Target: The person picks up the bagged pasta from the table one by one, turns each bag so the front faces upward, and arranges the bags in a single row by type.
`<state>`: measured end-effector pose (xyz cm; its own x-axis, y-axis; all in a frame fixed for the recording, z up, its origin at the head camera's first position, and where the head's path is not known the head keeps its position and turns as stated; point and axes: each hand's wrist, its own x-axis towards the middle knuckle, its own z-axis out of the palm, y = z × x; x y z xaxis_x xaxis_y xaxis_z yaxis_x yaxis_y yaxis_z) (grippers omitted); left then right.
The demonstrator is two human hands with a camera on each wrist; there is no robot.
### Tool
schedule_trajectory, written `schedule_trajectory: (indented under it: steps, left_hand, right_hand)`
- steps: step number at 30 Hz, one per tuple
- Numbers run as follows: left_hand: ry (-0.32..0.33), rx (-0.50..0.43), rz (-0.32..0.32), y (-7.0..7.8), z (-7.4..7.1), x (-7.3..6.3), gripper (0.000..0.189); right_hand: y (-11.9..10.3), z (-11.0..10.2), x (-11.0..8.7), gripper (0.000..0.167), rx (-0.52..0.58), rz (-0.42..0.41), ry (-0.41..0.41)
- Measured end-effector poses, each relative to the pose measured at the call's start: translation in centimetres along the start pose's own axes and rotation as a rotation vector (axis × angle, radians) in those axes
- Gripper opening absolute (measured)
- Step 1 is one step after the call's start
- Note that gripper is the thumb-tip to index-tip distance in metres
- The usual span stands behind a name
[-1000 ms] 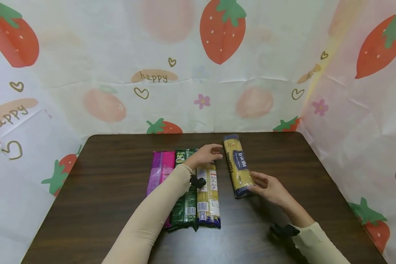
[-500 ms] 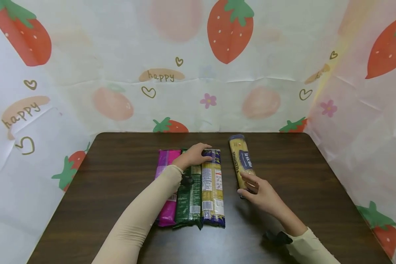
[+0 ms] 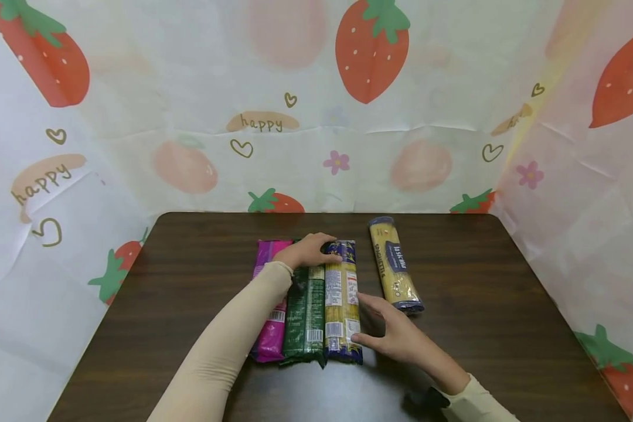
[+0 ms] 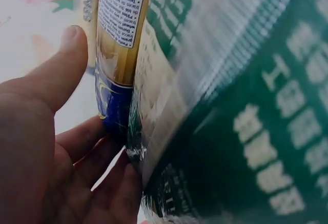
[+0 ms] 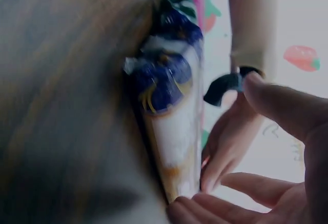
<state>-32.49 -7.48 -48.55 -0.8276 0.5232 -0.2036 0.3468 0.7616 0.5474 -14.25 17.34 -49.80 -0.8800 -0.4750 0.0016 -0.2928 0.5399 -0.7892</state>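
Seeming stiff but slick, the nearer yellow pasta pack (image 3: 342,296) is best held by its sides, nothing being gripped by the loosely spread left hand (image 3: 308,251) or right hand (image 3: 398,334).

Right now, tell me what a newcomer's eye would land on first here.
Probably the large red strawberry on the backdrop, top middle of the head view. Then the magenta packet, leftmost of three side by side on the dark table, and the yellow spaghetti packet lying slanted and apart to their right.

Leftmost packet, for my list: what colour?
The leftmost packet is mostly bright pink; best seen in the head view.
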Motion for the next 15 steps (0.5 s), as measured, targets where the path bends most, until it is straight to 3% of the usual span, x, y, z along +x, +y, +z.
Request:
schedule_trajectory:
  steps: [6, 15]
  left_hand:
    - [-0.004, 0.067, -0.023, 0.4, 0.3, 0.2, 0.074]
    - [0.014, 0.077, -0.020, 0.5, 0.5, 0.4, 0.071]
  right_hand:
    - [-0.2, 1.2, 0.3, 0.105, -0.086, 0.017, -0.079]
    - [-0.6, 2.4, 0.6, 0.121, -0.196, 0.000, -0.096]
